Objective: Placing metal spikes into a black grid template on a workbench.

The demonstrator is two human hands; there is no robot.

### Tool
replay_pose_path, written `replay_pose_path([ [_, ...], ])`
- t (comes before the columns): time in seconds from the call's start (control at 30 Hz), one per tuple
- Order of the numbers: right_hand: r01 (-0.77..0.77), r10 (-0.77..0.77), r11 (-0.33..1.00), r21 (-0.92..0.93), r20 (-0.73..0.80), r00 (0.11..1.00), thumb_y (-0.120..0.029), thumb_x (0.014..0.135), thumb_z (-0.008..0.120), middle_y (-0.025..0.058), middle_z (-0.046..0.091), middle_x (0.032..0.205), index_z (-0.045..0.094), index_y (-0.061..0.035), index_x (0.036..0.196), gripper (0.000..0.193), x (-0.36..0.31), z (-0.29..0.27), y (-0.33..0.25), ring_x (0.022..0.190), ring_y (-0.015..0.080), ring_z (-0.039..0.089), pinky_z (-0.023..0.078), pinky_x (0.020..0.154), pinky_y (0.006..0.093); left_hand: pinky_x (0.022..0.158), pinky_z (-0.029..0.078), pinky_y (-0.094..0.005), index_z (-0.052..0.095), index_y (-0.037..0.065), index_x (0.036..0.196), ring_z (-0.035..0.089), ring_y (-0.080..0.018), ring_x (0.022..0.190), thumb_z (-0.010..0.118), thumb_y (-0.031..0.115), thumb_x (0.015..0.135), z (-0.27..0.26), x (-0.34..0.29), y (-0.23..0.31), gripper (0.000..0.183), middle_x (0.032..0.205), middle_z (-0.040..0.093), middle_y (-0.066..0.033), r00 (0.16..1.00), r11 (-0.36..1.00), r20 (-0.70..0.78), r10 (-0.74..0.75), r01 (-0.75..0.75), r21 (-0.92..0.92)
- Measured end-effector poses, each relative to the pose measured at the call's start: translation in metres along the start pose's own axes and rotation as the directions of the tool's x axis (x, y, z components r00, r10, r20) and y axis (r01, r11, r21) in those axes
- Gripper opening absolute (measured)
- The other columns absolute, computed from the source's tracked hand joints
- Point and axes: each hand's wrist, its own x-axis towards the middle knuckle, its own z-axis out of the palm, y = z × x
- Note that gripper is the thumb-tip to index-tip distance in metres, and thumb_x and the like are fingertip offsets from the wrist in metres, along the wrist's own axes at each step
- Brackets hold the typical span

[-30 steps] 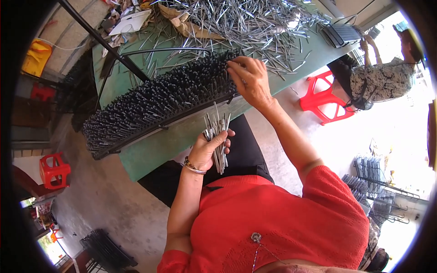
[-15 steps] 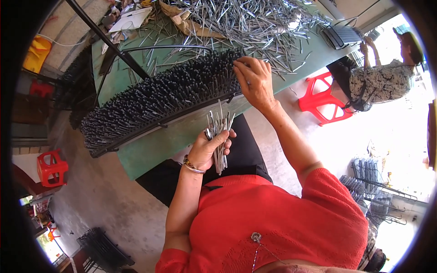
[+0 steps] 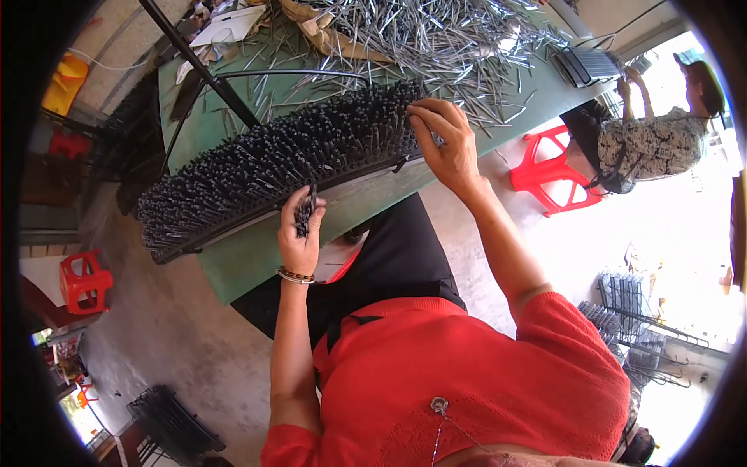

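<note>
A long rack (image 3: 257, 175), set densely with thin dark-tipped strips, leans across the table's near edge. Below its front edge, my left hand (image 3: 299, 245) is closed around a bundle of thin metal strips (image 3: 305, 218), seen almost end-on with dark ends showing. At the rack's right end is my right hand (image 3: 447, 144), its fingers bent and drawn together against the outermost strips. Whatever lies between those fingertips is hidden or too small to make out.
A heap of loose metal strips (image 3: 420, 39) covers the back of the green table (image 3: 226, 280). A black bar (image 3: 198, 66) rises behind the rack. At the right, another person (image 3: 654, 140) handles a second rack (image 3: 587, 66) beside a red stool (image 3: 548, 171). More racks (image 3: 167, 420) lie on the floor.
My left hand has moved left and up toward the rack's front edge, turning the bundle from upright to almost end-on. My right hand has shifted slightly right and down, staying at the rack's end.
</note>
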Motion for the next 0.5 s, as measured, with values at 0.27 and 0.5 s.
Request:
replay_pose_path([
  [0.27,-0.177,0.08,0.898,0.404,0.245,0.966,-0.002,0.084,0.063,0.012,0.063,0.097,0.066,0.0011,0.099,0.016,-0.016,0.011,-0.046,0.08,0.0196,0.063,0.05,0.071,0.0285,0.075,0.046,-0.0222,0.05,0.001,0.127,0.056,-0.0082,0.078,0.065,0.0,0.084,-0.001,-0.017,-0.014,0.045,0.091,0.063,-0.0028,0.989,0.997,-0.137,-0.057,0.064,0.045],
  [0.5,-0.477,0.13,0.75,0.459,0.604,0.786,-0.012,0.08,0.071,0.0101,0.063,0.096,0.057,-0.0001,0.121,0.045,-0.044,0.064,-0.087,0.069,0.0129,0.057,0.048,0.062,0.0271,0.078,0.047,-0.0243,0.052,-0.001,0.121,0.056,-0.0097,0.083,0.066,0.007,0.086,0.001,-0.029,-0.034,0.039,0.093,0.059,-0.0034,0.975,0.993,-0.191,-0.115,0.105,-0.058],
])
